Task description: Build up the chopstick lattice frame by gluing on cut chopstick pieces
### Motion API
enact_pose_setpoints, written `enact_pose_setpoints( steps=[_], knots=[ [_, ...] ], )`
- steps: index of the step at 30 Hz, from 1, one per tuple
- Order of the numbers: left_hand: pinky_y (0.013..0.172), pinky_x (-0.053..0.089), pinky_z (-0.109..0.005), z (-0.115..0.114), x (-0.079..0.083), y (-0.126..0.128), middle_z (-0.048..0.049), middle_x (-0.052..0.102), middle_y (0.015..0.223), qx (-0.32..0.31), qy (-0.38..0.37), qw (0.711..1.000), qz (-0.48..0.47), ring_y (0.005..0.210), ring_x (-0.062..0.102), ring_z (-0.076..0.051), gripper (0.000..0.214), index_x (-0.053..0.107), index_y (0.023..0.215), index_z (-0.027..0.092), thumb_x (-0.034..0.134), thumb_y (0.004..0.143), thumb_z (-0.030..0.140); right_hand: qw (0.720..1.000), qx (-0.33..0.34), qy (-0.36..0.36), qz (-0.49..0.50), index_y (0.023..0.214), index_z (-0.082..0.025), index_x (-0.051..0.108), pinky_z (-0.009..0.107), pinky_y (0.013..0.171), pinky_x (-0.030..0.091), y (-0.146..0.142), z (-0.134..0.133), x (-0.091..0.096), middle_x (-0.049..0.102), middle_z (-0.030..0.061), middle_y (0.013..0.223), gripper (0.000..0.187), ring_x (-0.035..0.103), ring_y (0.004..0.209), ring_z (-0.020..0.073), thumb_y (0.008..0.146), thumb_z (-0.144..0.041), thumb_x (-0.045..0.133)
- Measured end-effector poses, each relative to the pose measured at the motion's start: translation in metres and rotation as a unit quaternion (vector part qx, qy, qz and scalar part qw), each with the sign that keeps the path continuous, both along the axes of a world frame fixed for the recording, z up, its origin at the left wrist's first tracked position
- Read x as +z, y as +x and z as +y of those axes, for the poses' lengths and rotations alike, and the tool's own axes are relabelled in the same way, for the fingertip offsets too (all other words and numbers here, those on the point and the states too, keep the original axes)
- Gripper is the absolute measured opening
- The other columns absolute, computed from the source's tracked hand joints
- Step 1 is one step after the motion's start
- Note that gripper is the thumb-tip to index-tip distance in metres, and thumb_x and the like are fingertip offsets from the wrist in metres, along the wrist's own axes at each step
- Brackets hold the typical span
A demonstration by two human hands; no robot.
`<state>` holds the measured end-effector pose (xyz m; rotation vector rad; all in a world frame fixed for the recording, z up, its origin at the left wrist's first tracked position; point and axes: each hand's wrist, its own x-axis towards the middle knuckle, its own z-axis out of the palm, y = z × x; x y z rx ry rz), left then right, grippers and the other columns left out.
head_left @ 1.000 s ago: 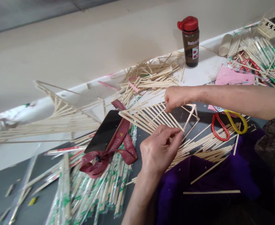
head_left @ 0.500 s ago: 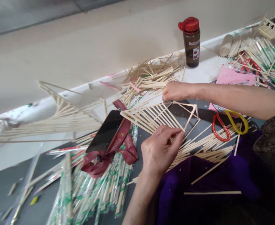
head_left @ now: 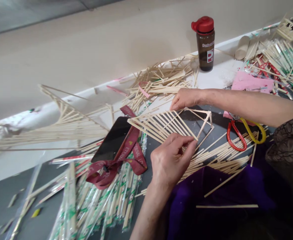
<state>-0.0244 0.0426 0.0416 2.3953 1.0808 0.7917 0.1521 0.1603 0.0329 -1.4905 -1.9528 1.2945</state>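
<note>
A small frame built of wooden sticks [head_left: 158, 124], its slats set side by side, lies between my hands. My left hand [head_left: 172, 158] pinches its near edge, at the end of a slat by the corner. On the far edge, my right hand [head_left: 183, 99] is closed with fingertips down at the frame's rim; whatever sits between those fingers is too small to make out. Loose wooden chopsticks [head_left: 218, 158] lie just under and in front of the frame. Scissors [head_left: 236, 140] with one red and one yellow handle rest below my right forearm.
A phone [head_left: 113, 140] with a maroon lanyard [head_left: 134, 150] lies on wrapped chopsticks [head_left: 119, 200] at left. Behind it stands a larger stick structure [head_left: 69, 123]. A red-capped bottle [head_left: 205, 46] stands by the wall, near a stick pile [head_left: 163, 78]. More wrapped chopsticks [head_left: 281, 56] fill the back right.
My right hand has shifted slightly left and down along the frame's far edge, its fingertips now at the rim. My left hand keeps its pinch in place.
</note>
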Motion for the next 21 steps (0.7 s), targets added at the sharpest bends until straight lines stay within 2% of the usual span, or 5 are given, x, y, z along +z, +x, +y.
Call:
enact_pose_setpoints(
  steps=[6, 17, 21],
  knots=[
    [0.05, 0.045, -0.022, 0.0002, 0.0001, -0.0003, 0.0004, 0.068, 0.068, -0.001, 0.0, 1.0, 0.0, 0.054, 0.059, -0.009, 0.009, 0.072, 0.078, 0.019, 0.064, 0.082, 0.022, 0.999, 0.047, 0.011, -0.015, 0.097, -0.009, 0.075, 0.021, 0.075, 0.041, 0.001, 0.0026, 0.0007, 0.072, 0.0061, 0.089, 0.024, 0.057, 0.074, 0.0089, 0.081, -0.016, 0.057],
    [0.051, 0.045, -0.021, 0.0, -0.0007, 0.0001, 0.001, 0.068, 0.066, 0.003, 0.007, 1.0, -0.002, 0.055, 0.06, -0.009, 0.01, 0.072, 0.077, 0.019, 0.064, 0.081, 0.022, 1.0, 0.025, 0.014, -0.002, 0.093, -0.009, 0.076, 0.023, 0.071, 0.041, -0.0007, 0.0047, -0.004, 0.07, 0.0035, 0.077, 0.022, 0.053, 0.067, 0.0083, 0.079, -0.016, 0.061],
    [0.05, 0.045, -0.021, 0.0, -0.0017, 0.0004, 0.0013, 0.067, 0.065, 0.008, 0.01, 1.0, -0.004, 0.053, 0.059, -0.009, 0.01, 0.072, 0.076, 0.019, 0.064, 0.081, 0.021, 1.0, 0.009, 0.022, -0.002, 0.092, -0.007, 0.076, 0.023, 0.071, 0.041, -0.0017, 0.0031, -0.0032, 0.07, 0.0044, 0.077, 0.022, 0.054, 0.07, 0.0097, 0.077, -0.015, 0.063]
  ],
)
